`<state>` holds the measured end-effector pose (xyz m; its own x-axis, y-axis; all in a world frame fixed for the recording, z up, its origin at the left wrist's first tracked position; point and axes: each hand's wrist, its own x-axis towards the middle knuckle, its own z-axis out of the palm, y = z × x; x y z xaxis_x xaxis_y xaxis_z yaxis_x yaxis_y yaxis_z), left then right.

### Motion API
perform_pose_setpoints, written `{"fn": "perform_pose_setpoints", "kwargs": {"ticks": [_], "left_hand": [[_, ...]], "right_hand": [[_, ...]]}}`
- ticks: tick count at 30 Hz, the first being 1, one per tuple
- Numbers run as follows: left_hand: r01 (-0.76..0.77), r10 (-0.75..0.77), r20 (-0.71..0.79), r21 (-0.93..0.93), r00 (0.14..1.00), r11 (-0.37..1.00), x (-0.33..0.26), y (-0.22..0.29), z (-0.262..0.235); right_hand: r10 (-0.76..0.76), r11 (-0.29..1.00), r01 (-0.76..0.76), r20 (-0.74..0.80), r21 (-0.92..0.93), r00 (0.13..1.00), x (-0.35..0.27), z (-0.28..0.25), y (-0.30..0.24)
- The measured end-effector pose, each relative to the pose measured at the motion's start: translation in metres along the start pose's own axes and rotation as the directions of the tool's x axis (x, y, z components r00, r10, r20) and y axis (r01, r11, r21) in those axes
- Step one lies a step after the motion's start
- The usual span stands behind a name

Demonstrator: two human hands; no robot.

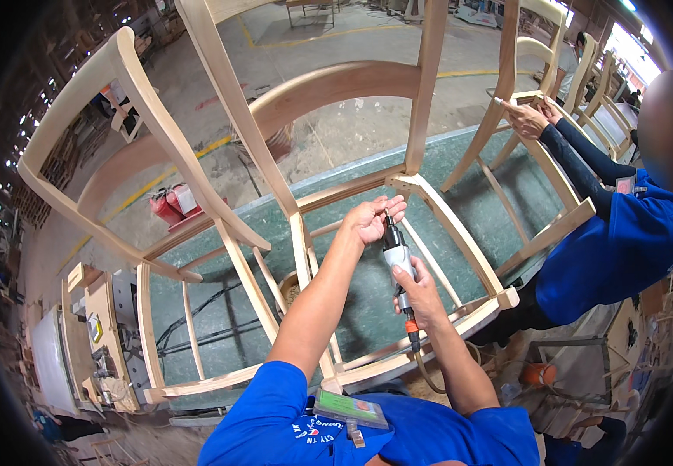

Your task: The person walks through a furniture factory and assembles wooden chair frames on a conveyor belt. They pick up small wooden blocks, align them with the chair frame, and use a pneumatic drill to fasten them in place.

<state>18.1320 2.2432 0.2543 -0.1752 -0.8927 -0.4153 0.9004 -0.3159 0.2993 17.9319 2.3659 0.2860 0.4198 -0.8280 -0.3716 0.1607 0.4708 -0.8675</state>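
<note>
My right hand (422, 295) is wrapped round a grey and black air screwdriver (397, 256), which points up and away from me. An orange fitting and a hose come off its lower end. At the tool's tip, my left hand (373, 220) is turned palm up with its fingers curled together; whatever they pinch is too small to make out. Both hands are over the seat opening of an unfinished wooden chair frame (460, 233), which stands upright on a green bench top (367, 291). Its curved back slat (336, 84) rises beyond my hands.
To the left stands another bare chair frame (154, 116). On the right, a co-worker in a blue shirt (608, 248) has both hands on a third chair frame (499, 116). Red fire extinguishers (169, 206) are on the floor past the bench. A round container (290, 289) shows between frames.
</note>
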Motion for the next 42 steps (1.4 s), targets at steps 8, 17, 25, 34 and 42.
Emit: {"fn": "perform_pose_setpoints", "kwargs": {"ticks": [8, 17, 25, 34, 42], "left_hand": [[-0.011, -0.051, 0.231, 0.257, 0.972, 0.966, -0.011, 0.015, -0.003], [0.006, 0.0, -0.014, 0.426, 1.0, 0.905, 0.029, -0.002, 0.012], [-0.009, -0.004, 0.019, 0.634, 1.0, 0.773, 0.049, 0.002, 0.022], [-0.063, -0.08, 0.159, 0.732, 0.984, 0.679, 0.057, 0.005, 0.024], [-0.209, 0.305, 0.215, 0.977, 0.928, -0.053, 0.052, 0.042, 0.005]], "right_hand": [[0.086, 0.948, -0.123, 0.135, 0.293, 0.987, -0.003, -0.001, -0.004], [-0.008, 0.917, 0.071, -0.159, 0.392, 0.987, 0.029, 0.053, 0.02], [0.002, 0.922, 0.138, -0.36, 0.362, 0.933, 0.069, 0.072, 0.011], [-0.045, 0.912, 0.204, -0.409, 0.355, 0.911, 0.088, 0.072, 0.014], [-0.066, 0.851, 0.293, -0.467, 0.435, 0.882, 0.119, 0.119, 0.021]]}}
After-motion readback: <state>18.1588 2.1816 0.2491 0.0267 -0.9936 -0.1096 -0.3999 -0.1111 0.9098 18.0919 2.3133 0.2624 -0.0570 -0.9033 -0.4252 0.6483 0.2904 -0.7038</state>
